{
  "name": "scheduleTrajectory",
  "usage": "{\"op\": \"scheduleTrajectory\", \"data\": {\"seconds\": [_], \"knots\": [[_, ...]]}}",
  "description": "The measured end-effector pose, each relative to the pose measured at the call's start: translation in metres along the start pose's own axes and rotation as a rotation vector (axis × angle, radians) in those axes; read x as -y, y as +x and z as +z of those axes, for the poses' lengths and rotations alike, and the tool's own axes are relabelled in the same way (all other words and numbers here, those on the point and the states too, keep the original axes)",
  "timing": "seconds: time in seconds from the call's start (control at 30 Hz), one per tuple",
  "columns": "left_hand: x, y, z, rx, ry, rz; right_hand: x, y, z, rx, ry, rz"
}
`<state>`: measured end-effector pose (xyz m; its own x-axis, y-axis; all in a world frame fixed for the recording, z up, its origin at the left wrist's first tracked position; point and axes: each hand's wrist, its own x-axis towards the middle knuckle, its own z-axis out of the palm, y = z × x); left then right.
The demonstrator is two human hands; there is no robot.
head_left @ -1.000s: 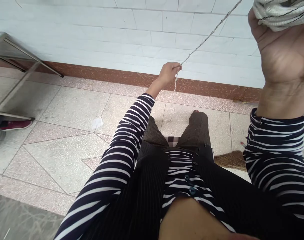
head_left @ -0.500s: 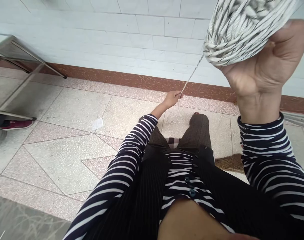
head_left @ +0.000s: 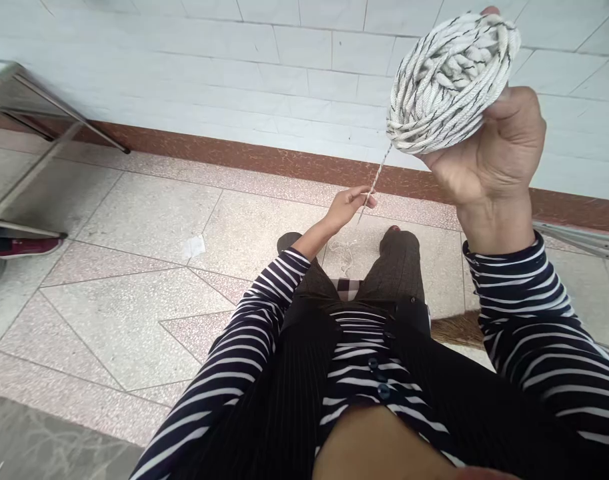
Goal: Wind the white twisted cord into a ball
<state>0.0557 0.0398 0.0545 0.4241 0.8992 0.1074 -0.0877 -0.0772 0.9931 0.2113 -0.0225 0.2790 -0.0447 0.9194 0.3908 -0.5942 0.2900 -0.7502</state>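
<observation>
Head view: cord bundle (head_left: 451,83) white, black-flecked, oval, wound.

The head view looks forward and down past the nearby hands (head_left: 499,157) to the floor (head_left: 144,207), edges seemingly stretched.

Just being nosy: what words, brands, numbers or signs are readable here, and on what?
No readable text anywhere.
Oval bundle of white, black-flecked cord in the right hand: dark streaks, no lettering visible.
Small white scrap on the pale speckled floor: too blurred to tell whether it is printed.
Dark red shoe at the left edge: no readable brand.
Whitish tiled wall: joint lines and small marks, no sign.
</observation>
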Motion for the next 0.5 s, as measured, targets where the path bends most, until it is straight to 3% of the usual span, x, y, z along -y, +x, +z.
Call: {"op": "scheduleTrajectory", "data": {"seconds": [0.1,0.23,0.37,0.5], "knots": [[-0.007,-0.018,0.001,-0.040,-0.072,-0.001,-0.006,0.005,-0.008,-0.009,0.132,-0.031],[0.003,-0.029,-0.005,-0.059,0.093,-0.027,-0.001,0.007,-0.014,-0.027,0.155,-0.020],[0.015,-0.025,-0.012,-0.097,0.222,-0.045,0.003,0.001,-0.011,-0.039,0.068,-0.027],[0.011,-0.010,-0.006,-0.117,0.096,0.030,0.005,-0.008,-0.002,-0.048,-0.020,0.005]]}}
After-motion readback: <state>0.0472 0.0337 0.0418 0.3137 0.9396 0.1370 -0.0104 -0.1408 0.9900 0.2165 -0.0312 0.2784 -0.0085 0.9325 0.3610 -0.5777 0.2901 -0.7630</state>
